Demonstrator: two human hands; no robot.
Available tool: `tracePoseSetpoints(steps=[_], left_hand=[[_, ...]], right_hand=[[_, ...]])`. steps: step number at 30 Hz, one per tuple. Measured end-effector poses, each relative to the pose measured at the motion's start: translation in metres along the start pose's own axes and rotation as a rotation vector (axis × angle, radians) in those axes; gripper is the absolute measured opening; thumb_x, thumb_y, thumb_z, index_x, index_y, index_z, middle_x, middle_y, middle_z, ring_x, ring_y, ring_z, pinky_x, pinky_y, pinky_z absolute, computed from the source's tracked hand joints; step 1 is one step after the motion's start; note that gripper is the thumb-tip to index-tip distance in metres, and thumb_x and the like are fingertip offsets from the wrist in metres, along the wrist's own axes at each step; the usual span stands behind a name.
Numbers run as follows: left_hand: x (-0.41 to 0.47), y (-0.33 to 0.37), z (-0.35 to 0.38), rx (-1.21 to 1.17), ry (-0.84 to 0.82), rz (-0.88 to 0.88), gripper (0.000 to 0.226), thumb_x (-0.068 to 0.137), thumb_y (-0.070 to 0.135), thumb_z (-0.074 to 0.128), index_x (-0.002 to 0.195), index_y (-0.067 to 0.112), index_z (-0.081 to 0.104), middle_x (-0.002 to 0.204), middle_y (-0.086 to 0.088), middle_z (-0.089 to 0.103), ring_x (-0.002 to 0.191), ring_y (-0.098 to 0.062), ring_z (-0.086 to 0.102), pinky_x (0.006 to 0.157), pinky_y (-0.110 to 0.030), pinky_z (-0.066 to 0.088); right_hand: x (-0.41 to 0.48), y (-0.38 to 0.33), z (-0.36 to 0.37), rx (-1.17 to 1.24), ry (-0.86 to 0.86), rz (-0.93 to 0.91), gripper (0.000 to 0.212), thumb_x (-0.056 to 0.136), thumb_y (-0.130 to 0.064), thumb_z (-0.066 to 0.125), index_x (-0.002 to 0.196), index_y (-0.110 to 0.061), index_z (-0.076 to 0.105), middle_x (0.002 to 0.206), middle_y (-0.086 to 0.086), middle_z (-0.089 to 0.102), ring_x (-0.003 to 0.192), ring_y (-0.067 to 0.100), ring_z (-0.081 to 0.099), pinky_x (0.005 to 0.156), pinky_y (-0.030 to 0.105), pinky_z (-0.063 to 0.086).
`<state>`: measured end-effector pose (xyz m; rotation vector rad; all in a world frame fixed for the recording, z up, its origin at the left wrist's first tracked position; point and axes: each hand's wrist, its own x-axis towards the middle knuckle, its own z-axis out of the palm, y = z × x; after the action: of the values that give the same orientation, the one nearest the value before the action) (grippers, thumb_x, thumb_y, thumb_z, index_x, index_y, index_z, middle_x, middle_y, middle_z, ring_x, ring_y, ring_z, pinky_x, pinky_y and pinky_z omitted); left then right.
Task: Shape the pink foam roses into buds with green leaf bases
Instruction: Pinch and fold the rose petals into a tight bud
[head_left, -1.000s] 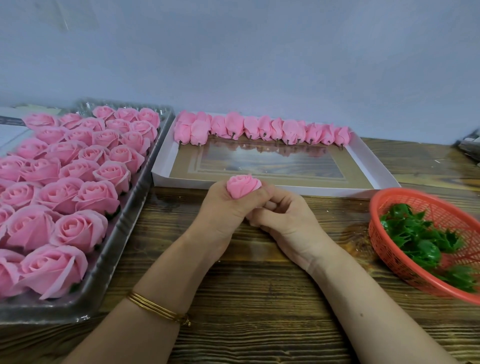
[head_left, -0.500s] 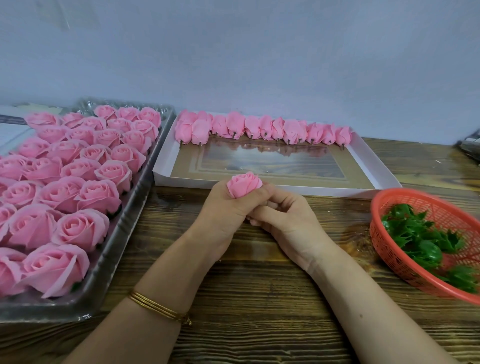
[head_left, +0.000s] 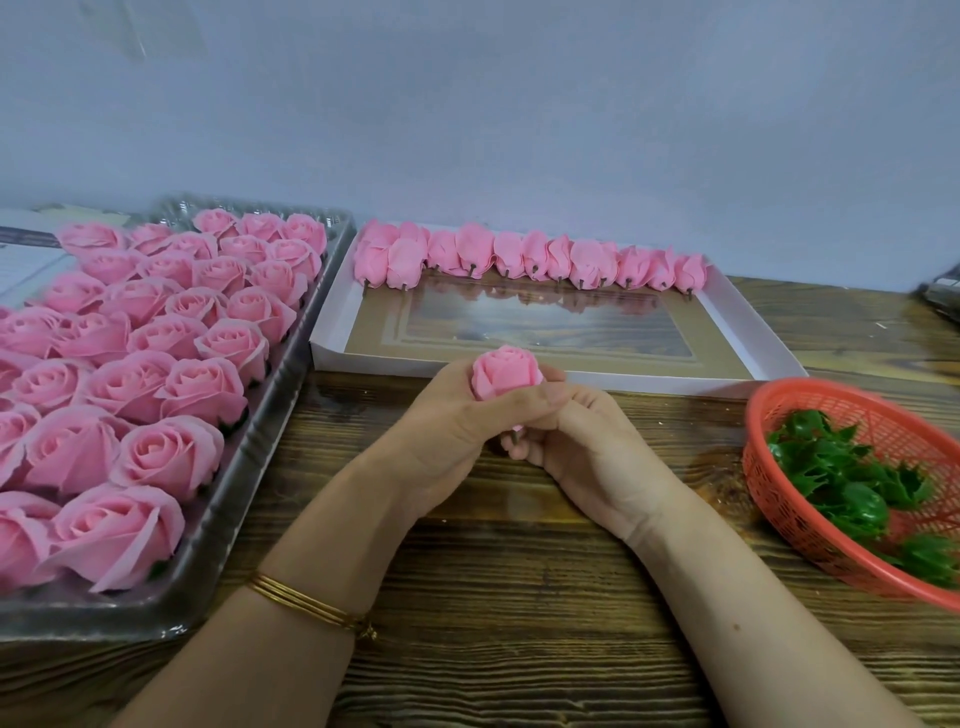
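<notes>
Head camera, looking down: I see a dark wooden table (head_left: 519, 597) running up to a pale wall. Along its left edge sits a clear plastic tray (head_left: 234, 493) packed with open pink roses (head_left: 202, 389) in close rows. At the far edge, a shallow white box (head_left: 649, 382) carries a single row of finished buds (head_left: 530, 254) lined against its back wall, stubs pointing toward me. At the right edge, an orange mesh basket (head_left: 779, 499) holds a loose heap of green leaf bases (head_left: 841, 478).

Both of the person's forearms reach in from the near edge and meet at the table's middle, just in front of the box. The left hand (head_left: 457, 431) is wrapped round the pink foam rose (head_left: 504, 371), thumb laid across its lower half, so the bloom stands upright above the fist with its petals drawn in. The right hand (head_left: 597, 447) touches the left, its fingers curled in beneath the rose at its base, where I can make out a small stub. A thin gold bangle (head_left: 306, 603) circles the left wrist.
</notes>
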<state>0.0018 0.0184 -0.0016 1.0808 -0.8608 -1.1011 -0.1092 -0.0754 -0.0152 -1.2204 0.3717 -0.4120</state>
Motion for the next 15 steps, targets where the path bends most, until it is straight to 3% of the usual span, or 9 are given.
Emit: tracePoseSetpoints(steps=[3, 7, 10, 15], left_hand=[[0.0002, 0.0011, -0.0027, 0.024, -0.055, 0.001, 0.043, 0.079, 0.021, 0.070, 0.115, -0.001, 0.064, 0.088, -0.009, 0.060, 0.083, -0.023, 0.054, 0.076, -0.028, 0.047], [0.0013, 0.0011, -0.0051, 0.030, -0.105, 0.018, 0.049, 0.073, 0.031, 0.074, 0.111, 0.002, 0.065, 0.086, -0.010, 0.061, 0.068, -0.014, 0.052, 0.063, -0.027, 0.046], [0.0015, -0.0007, -0.0055, 0.035, -0.101, 0.022, 0.044, 0.080, 0.029, 0.074, 0.113, 0.002, 0.067, 0.084, -0.004, 0.063, 0.068, -0.012, 0.054, 0.058, -0.026, 0.048], [0.0006, -0.0023, -0.0027, 0.048, -0.028, 0.027, 0.045, 0.080, 0.036, 0.071, 0.109, 0.003, 0.070, 0.093, -0.013, 0.064, 0.072, -0.023, 0.053, 0.049, -0.025, 0.046]], right_hand=[[-0.0007, -0.0016, 0.0004, 0.011, -0.018, 0.019, 0.017, 0.075, -0.010, 0.058, 0.083, 0.002, 0.066, 0.068, 0.009, 0.054, 0.064, 0.016, 0.054, 0.062, 0.022, 0.047], [-0.0005, -0.0036, 0.0007, 0.027, -0.054, 0.048, 0.027, 0.076, -0.013, 0.055, 0.094, 0.005, 0.064, 0.070, 0.010, 0.055, 0.064, 0.016, 0.053, 0.061, 0.023, 0.046], [-0.0012, -0.0050, 0.0026, 0.039, -0.105, 0.072, 0.023, 0.077, -0.016, 0.054, 0.088, -0.002, 0.068, 0.072, 0.008, 0.063, 0.064, 0.014, 0.055, 0.061, 0.022, 0.048], [-0.0033, -0.0054, 0.0061, 0.074, -0.145, 0.077, 0.022, 0.081, -0.019, 0.053, 0.089, -0.007, 0.071, 0.075, 0.008, 0.065, 0.068, 0.015, 0.055, 0.061, 0.022, 0.047]])
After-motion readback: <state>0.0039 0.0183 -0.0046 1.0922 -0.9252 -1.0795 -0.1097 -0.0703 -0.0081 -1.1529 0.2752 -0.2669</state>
